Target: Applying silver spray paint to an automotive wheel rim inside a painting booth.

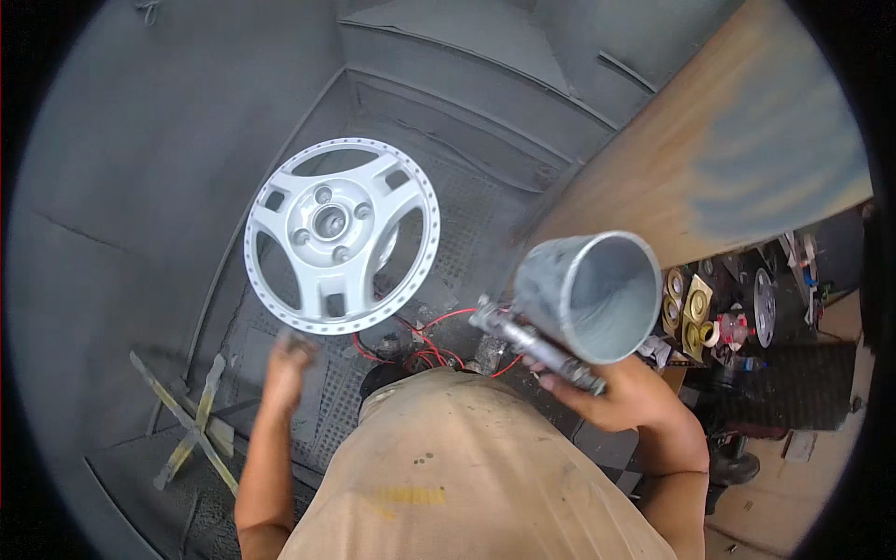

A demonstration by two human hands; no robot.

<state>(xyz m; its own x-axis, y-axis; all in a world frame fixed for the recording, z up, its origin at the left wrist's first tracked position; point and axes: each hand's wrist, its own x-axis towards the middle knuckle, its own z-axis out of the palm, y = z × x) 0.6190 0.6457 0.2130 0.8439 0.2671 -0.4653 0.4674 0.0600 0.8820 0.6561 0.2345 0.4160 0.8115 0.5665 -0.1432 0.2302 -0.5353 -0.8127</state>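
A white wheel face [327, 179] with three broad spokes and small holes around its rim stands in front of me, left of centre. Just below its lower edge is my left hand [291, 367], smeared by motion, so its fingers cannot be made out. On the right, my right hand [607, 397] is wrapped round a metal spray gun [541, 350]. A large grey cup [611, 297], its inside coated pale grey, sits on the gun with its mouth toward me. The gun's nozzle end points left, apart from the wheel.
Red hose [437, 353] loops over the grating floor [322, 411] below the wheel. Grey walls [177, 149] enclose the left and far sides. A tan panel with grey overspray [737, 140] stands at right, beside a cluttered shelf [695, 317]. A taped cross-shaped stand [193, 425] is lower left.
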